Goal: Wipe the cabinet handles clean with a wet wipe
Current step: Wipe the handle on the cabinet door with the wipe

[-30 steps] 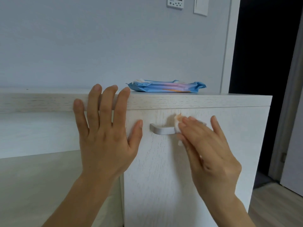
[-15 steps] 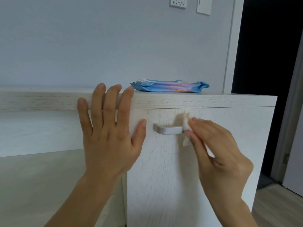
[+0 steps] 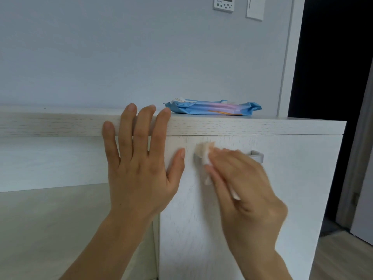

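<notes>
Item: brushed silver bar handle [image 3: 257, 156] on white wood-grain cabinet door [image 3: 282, 199], mostly under our right hand [image 3: 247, 190]. That hand pinched a crumpled white wet wipe [image 3: 203, 156] onto the handle's end nearest our left hand [image 3: 139, 164], which lay flat, fingers straight, on the door's edge, just apart. Step, we judged: wiping this handle. Next called for a stroke along the bar, away from the left hand. Blue wipe pack [image 3: 214, 109] lay beyond our fingertips.

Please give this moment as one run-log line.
right hand: holds wet wipe on handle, left end | left hand: flat on cabinet
</notes>
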